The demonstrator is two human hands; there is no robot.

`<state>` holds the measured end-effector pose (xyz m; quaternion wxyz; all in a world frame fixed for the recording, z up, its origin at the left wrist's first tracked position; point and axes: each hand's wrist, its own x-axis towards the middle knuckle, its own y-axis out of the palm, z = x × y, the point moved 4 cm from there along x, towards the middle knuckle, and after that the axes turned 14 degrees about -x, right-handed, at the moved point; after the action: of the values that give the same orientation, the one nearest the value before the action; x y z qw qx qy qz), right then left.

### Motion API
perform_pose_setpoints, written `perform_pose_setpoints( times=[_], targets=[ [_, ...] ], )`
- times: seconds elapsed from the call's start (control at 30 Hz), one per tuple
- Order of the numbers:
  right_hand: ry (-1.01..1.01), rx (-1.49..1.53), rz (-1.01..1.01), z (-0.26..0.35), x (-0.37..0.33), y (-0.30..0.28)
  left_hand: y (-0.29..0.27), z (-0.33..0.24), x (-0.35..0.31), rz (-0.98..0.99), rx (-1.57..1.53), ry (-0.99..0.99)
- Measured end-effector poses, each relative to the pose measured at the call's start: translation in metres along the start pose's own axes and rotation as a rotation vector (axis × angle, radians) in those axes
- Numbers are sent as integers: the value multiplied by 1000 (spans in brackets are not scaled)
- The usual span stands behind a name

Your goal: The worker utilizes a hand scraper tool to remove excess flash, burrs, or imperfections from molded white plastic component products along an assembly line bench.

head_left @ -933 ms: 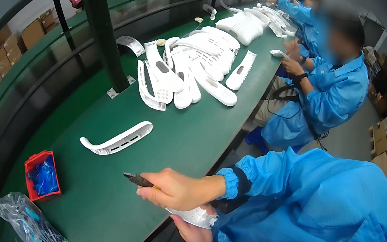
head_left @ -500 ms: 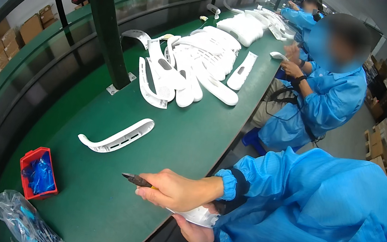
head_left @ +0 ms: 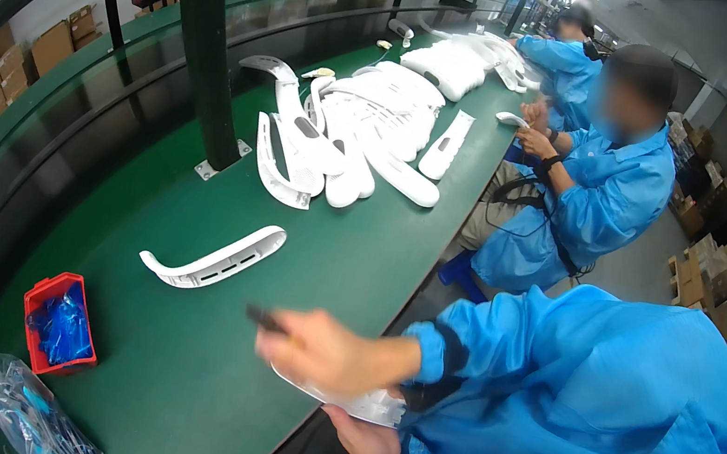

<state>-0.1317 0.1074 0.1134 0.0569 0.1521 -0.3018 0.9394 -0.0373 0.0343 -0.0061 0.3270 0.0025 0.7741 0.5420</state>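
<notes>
— Two hands on one job, as I read my feed. My right hand (head_left: pixel 321 352) has its grip closed round a thin dark tool (head_left: pixel 267 319), whose tip points toward nine o'clock. My left hand (head_left: pixel 369 442) is below it, at about five o'clock from it, with its grip clamped from underneath on a flat white plastic piece (head_left: pixel 347 400).

— Where is that piece sitting?

— It is off the green surface (head_left: pixel 201 372), held just past the near edge and close to my body, with the right hand over it.

— How would you handle it well?

— I judge it best to hold the piece firmly with the left hand and brace that wrist against the edge. The tool should go along the rim in short, light passes. A slip toward nine o'clock could gouge the plastic, or send the tip toward the curved white part (head_left: pixel 213 261) lying alone at eleven o'clock from my right hand.

— What can't you make out?

— The right hand is blurred, so I cannot tell whether the tool touches the piece, or what kind of tip it has. Most of the piece is hidden under that hand and my blue sleeve (head_left: pixel 454 372). The red tray (head_left: pixel 58 334) at nine o'clock holds something blue that I cannot identify. The clear bag (head_left: pixel 26 411) at seven o'clock is cut off by the frame's rim.
</notes>
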Motion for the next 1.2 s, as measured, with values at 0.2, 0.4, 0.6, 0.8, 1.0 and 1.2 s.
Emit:
perform_pose_setpoints(
  times=[0.2,0.4,0.6,0.8,1.0,1.2],
  targets=[
    [334,255,51,-18,-12,-10,16,-2,-11,214,126,26],
    [309,212,38,-20,-10,-8,10,3,-4,118,98,48],
    [325,213,28,-19,-9,-9,6,5,0,77,119,64],
    [292,100,-17,-22,-6,-3,6,0,-1,278,140,31],
    [233,53,-39,-18,-9,6,-1,-2,-6,184,122,77],
    [269,236,-59,-29,0,3,-17,-8,-8,413,190,-105]
  ],
)
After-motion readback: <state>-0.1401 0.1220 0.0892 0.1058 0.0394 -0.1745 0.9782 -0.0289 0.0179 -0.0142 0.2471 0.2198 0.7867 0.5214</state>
